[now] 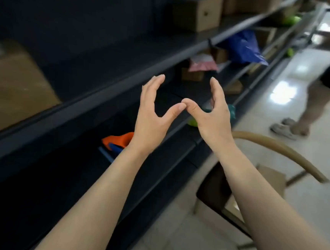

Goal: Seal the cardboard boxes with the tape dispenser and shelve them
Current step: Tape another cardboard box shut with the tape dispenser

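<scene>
**A:** What is gripped by the fingers?

**B:** Nothing is gripped. The left hand (151, 114) and the right hand (213, 118) are raised side by side. The left fingers (155, 85) and the right fingers (217, 91) are kept straight and bare, and only the two thumb tips are touched together. The pose is judged to be a pause between boxes, or a show of empty hands (which of the two cannot be told).

**A:** Where is the dispenser to be found?

**B:** Below the left fingers, just beside the wrist, an orange and blue object (117, 141) is seen lying on a low shelf (178, 145). It is taken to be the tape dispenser, probably laid there to be kept within reach, though its shape is blurred.

**A:** And the boxes?

**B:** Well to the left of the fingers, a large cardboard box (17, 92) is set on a higher shelf, so that one is judged to be shelved already; whether it is taped cannot be made out. Beyond the fingertips, smaller boxes (192, 74) are lodged with a pink sheet (202, 63) and a blue bag (242, 46). Farthest, high above the fingertips, more cardboard boxes (198, 11) are lined along the top shelf (233, 32).

**A:** What is called for next?

**B:** An unsealed box is probably to be fetched; none is seen near the fingers.
</scene>
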A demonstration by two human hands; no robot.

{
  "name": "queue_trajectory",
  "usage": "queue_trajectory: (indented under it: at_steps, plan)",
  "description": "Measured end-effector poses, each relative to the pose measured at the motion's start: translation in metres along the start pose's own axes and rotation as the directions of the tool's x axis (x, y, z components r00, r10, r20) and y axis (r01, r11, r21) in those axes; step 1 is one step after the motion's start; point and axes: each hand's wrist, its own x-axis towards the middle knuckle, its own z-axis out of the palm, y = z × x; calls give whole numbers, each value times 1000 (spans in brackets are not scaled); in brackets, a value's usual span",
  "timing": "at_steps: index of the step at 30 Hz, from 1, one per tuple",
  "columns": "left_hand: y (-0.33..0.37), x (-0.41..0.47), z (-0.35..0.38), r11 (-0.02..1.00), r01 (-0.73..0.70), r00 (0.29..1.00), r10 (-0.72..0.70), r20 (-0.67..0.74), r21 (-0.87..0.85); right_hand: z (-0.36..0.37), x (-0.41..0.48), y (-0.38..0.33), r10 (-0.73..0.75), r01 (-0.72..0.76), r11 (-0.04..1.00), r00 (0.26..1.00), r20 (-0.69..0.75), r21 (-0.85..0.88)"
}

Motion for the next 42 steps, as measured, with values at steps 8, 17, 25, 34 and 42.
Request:
queue_trajectory:
  at_steps: [8, 17, 25, 34, 42]
  plan:
    - [-4, -24, 142, 977, 68, 937, 7, 350, -200, -128, -49, 83, 242, -298, 945, 914, -326, -134]
    - [-46, -80, 253, 962, 262, 796, -174, 580, -72, -215, -98, 184, 495, -600, 785, 756, -429, -152]
    - [-114, -140, 340, 879, 450, 636, -441, 634, 159, -254, -145, 295, 720, -790, 608, 593, -361, -83]
    - [-208, -206, 415, 686, 570, 393, -711, 584, 452, -271, -182, 416, 839, -883, 469, 452, -303, -16]
    - [-249, -219, 450, 585, 650, 266, -773, 575, 485, -263, -181, 467, 931, -918, 354, 328, -158, 177]
